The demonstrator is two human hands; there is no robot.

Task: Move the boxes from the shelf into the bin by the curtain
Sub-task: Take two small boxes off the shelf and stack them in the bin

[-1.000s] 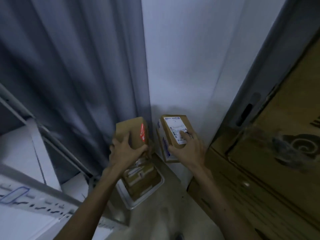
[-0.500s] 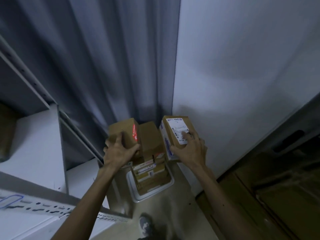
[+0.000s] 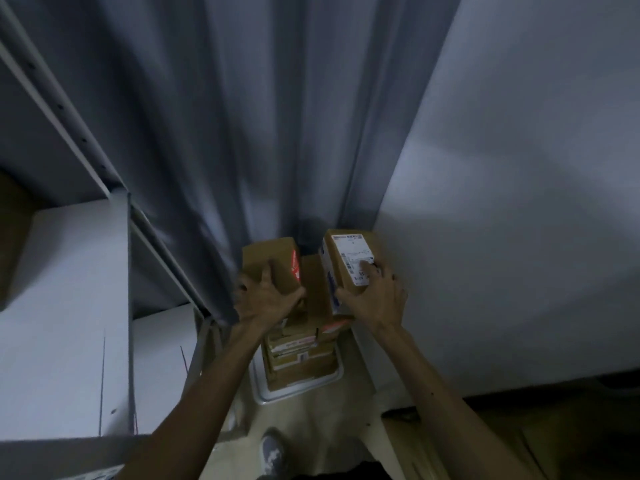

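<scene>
Gripping boxes [image 3: 277,258] over bin [image 3: 296,392], left hand [image 3: 266,301], right hand [image 3: 377,301]

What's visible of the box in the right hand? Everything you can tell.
The labelled box is a small oblong carton of brown cardboard. A white shipping label with fine print covers most of its upper face; its left side shows blue and white print. The right hand grips its near end, fingers on the label, thumb by the printed side. It sits tilted over the stacked boxes in the white bin; whether it rests on them is unclear.
</scene>
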